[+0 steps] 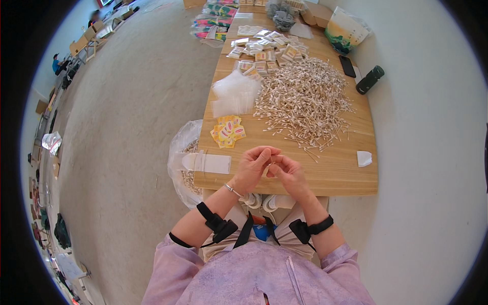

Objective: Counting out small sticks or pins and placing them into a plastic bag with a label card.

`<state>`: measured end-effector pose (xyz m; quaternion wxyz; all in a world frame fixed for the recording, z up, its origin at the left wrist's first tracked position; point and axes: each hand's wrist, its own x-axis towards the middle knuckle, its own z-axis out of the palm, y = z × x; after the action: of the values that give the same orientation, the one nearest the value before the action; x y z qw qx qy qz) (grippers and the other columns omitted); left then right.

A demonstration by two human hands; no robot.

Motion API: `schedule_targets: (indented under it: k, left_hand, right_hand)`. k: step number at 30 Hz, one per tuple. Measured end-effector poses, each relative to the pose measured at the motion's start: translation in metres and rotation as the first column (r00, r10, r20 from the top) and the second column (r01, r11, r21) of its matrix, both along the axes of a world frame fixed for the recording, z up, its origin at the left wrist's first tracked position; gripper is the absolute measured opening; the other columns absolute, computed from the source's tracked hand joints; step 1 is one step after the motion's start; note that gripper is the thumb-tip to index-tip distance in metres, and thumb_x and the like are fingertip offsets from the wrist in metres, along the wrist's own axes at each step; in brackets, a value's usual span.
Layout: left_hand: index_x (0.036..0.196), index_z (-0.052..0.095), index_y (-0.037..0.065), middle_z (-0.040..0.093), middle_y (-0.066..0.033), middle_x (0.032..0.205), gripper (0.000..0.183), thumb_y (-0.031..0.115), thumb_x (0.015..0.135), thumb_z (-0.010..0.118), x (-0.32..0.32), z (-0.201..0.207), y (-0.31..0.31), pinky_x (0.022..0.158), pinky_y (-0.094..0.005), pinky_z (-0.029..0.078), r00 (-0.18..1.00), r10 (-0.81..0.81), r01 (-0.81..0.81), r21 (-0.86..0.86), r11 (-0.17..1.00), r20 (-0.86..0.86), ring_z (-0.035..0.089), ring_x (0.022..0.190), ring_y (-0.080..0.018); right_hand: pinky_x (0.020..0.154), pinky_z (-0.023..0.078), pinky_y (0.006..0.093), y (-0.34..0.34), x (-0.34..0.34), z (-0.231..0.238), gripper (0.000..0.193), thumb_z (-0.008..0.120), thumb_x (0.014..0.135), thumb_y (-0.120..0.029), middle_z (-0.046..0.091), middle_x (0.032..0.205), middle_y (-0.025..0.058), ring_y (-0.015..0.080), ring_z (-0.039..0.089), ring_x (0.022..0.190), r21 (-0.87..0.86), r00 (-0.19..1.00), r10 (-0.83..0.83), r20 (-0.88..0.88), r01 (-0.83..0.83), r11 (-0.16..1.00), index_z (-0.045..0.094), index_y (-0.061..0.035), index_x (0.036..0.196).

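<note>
My left hand [252,166] and my right hand [290,173] meet over the near edge of the wooden table [300,184]. The fingers of both are bent into a pinch, fingertips close together. Something small and pale may be between them, but it is too small to name. Just beyond my hands spreads a large heap of cotton swabs [305,96], with a few loose ones at its near edge. Left of my left hand lies a white card strip [217,164]. Yellow printed cards [228,131] are piled a little farther off, beside a stack of clear plastic bags [235,94].
Filled small packets [269,48] lie behind the heap. Along the right stand a dark bottle [370,80], a phone [347,66] and a printed bag [345,31]. A scrap of white paper [364,158] lies near right. A plastic sack of swabs [179,147] hangs by the left edge.
</note>
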<state>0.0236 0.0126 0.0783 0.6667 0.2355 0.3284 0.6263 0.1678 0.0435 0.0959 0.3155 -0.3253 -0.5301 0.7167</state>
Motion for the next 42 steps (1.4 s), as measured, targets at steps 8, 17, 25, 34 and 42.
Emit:
schedule_targets:
  k: [8,17,25,34,42]
  left_hand:
    - [0.101,0.064,0.001,0.064,-0.0066,0.102,0.018,0.015,0.092,0.058,0.000,-0.044,-0.020,0.080,-0.0254,0.049,0.990,-0.041,0.031,-0.073,0.997,-0.137,0.059,0.089,-0.0119]
    - [0.124,0.049,0.000,0.055,-0.0123,0.121,0.041,0.006,0.085,0.062,-0.021,-0.103,-0.018,0.094,-0.0307,0.043,0.621,0.177,-0.252,0.020,0.968,-0.764,0.054,0.109,-0.0188]
    - [0.133,0.039,0.002,0.043,-0.0186,0.134,0.071,0.009,0.071,0.073,-0.025,-0.094,0.009,0.107,-0.0407,0.031,0.063,0.218,-0.009,0.218,0.976,-0.974,0.036,0.128,-0.0354]
    - [0.128,0.043,0.001,0.045,-0.0168,0.131,0.067,0.011,0.070,0.074,-0.004,-0.107,0.021,0.107,-0.0427,0.032,0.108,0.233,0.123,0.246,0.962,-0.966,0.037,0.127,-0.0353]
    - [0.118,0.054,0.003,0.053,-0.0134,0.119,0.053,0.016,0.071,0.075,-0.010,-0.102,0.018,0.099,-0.0410,0.039,0.029,0.242,0.127,0.244,0.962,-0.970,0.045,0.117,-0.0334]
  right_hand:
    - [0.065,0.048,0.0216,0.001,0.013,-0.028,0.016,0.056,0.093,-0.015,0.062,0.075,0.0014,0.0078,0.058,0.070,-0.103,0.988,0.137,0.077,-0.129,0.986,0.062,-0.0016,0.088]
    - [0.078,0.047,0.0345,0.051,-0.004,-0.087,0.009,0.063,0.081,-0.013,0.061,0.078,0.0052,0.0236,0.058,0.083,0.728,0.664,-0.423,0.617,-0.277,0.627,0.068,-0.0084,0.087]
    - [0.094,0.038,0.0422,0.044,-0.026,-0.116,0.019,0.059,0.078,-0.007,0.052,0.110,0.0094,0.0286,0.045,0.109,0.764,0.639,-0.504,0.581,-0.216,0.607,0.067,-0.0119,0.095]
    - [0.101,0.033,0.0419,0.025,-0.028,-0.130,0.031,0.049,0.083,-0.003,0.048,0.126,0.0163,0.0340,0.043,0.118,0.602,0.780,-0.575,0.247,0.342,0.722,0.053,-0.0032,0.114]
    - [0.093,0.037,0.0417,0.055,0.037,-0.109,0.031,0.062,0.079,-0.011,0.053,0.112,0.0140,0.0313,0.049,0.107,0.788,-0.049,-0.792,0.609,0.152,0.597,0.058,-0.0079,0.109]
